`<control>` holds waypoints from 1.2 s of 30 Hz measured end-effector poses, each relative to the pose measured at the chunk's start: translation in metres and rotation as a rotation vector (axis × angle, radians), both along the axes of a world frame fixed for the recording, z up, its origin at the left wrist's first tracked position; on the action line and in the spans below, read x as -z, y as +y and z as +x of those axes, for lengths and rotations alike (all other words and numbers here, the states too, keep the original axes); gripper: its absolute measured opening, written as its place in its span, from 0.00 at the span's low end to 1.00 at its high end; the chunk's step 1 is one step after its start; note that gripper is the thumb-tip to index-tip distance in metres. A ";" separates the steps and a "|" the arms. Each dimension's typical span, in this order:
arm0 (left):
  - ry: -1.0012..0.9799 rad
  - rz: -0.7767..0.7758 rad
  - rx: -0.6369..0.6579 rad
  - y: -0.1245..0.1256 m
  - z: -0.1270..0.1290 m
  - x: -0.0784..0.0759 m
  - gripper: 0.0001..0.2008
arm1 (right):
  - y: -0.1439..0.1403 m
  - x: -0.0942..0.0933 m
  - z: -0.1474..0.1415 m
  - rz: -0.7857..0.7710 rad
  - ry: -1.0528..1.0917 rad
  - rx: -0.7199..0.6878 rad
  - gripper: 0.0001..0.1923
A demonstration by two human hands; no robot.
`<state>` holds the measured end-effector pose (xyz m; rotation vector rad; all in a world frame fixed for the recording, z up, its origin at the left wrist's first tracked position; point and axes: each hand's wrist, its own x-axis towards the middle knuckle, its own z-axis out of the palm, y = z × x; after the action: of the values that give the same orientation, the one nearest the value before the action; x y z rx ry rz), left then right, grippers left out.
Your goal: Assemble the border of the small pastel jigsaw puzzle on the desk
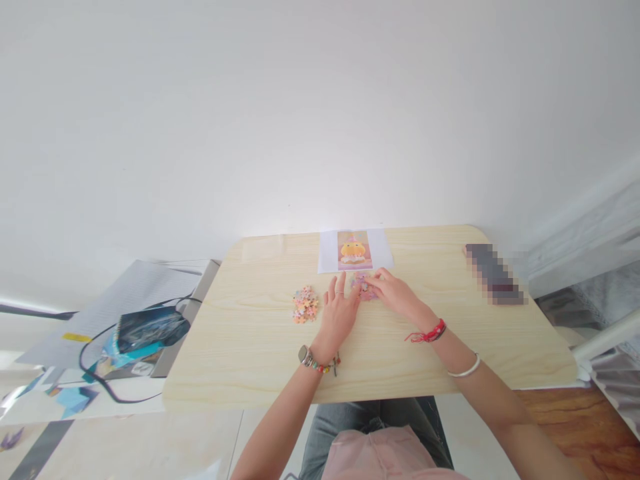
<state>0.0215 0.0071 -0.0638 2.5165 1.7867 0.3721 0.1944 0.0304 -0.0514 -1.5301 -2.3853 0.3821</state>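
Small jigsaw puzzle pieces [364, 287] in pink and purple lie together on the table, between my two hands. My left hand [340, 313] rests palm down with its fingers spread, the thumb side touching the left edge of these pieces. My right hand [397, 295] reaches in from the right, its thumb and fingers pinched at a puzzle piece there; the piece is largely hidden by the fingertips. Left of my left hand sits a loose pile of orange and pale puzzle pieces [305, 305]. Behind both hands lies a white sheet with a printed picture [355, 251] of an orange figure.
The light wooden table [240, 347] stands against a white wall [300, 120]. A pixelated dark flat object [493, 273] lies at its right side. To the left, a lower surface holds papers [125, 293], a dark pouch [150, 328] and a black cable [95, 373].
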 end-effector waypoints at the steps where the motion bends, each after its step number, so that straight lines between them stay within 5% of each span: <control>1: 0.003 -0.001 -0.007 -0.003 -0.002 0.000 0.19 | -0.002 0.000 0.001 0.001 0.000 0.009 0.15; 15: 0.034 0.029 -0.059 -0.006 -0.004 0.001 0.18 | -0.015 0.000 0.004 0.031 -0.037 0.080 0.13; 21: 0.014 -0.006 -0.014 -0.013 -0.004 0.001 0.21 | -0.020 -0.002 -0.003 0.051 -0.047 -0.007 0.14; 36: 0.067 0.032 -0.076 -0.022 -0.005 0.005 0.28 | -0.028 0.006 0.009 0.041 -0.026 0.116 0.16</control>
<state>0.0164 -0.0152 -0.0689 2.5164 1.9200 0.3254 0.2034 0.0020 -0.0574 -1.6555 -2.2948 0.2885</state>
